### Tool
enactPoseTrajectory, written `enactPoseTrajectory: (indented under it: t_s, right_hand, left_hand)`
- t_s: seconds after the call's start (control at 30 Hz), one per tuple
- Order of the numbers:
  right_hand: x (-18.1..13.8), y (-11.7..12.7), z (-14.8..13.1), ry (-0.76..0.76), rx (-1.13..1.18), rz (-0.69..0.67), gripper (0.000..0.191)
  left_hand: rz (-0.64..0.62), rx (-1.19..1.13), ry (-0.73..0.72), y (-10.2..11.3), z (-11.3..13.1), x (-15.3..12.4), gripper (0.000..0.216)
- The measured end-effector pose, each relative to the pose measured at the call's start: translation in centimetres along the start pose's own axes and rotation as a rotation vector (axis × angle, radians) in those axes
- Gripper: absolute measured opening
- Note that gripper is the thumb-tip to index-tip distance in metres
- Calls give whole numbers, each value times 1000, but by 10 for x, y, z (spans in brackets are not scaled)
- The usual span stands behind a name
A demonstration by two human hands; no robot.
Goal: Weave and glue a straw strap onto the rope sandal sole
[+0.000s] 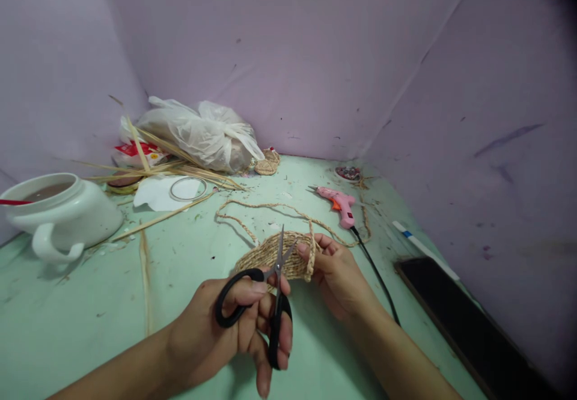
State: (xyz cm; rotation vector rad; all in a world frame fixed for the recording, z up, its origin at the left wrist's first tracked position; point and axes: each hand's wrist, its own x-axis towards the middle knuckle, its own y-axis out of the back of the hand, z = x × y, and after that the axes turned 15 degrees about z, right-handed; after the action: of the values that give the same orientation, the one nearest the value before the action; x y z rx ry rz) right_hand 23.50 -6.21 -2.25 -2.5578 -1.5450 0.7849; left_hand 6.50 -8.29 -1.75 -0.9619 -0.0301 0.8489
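My left hand (246, 313) is closed on a pair of black-handled scissors (278, 268), thumb in one loop and fingers in the other. The blades are parted and point away from me, over a small woven piece of braided straw cord (265, 253). With thumb and fingers, my right hand (336, 271) grips the right end of this woven piece, where a braided strip (311, 253) stands across its edge. From the piece a long loose braided cord (274, 206) loops over the table behind it. The underside of the woven piece is hidden.
On the right lie a pink glue gun (338, 203) with a black cable and a dark phone-like slab (464, 322). A white pot (67, 214) stands at left. Farther back are straw strips (180, 154), a metal ring (188, 188) and a plastic bag (202, 133) against the wall.
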Motion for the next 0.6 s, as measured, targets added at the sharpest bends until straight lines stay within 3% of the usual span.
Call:
enactPoseTrajectory:
  t_s: [0.4, 0.6]
  right_hand:
    - [-1, 4, 4, 98, -35, -53, 30]
    - [-3, 5, 5, 233, -94, -9, 26]
  left_hand:
    - [-13, 1, -9, -3, -2, 0, 30]
    - [-15, -67, 55, -11, 6, -4, 32]
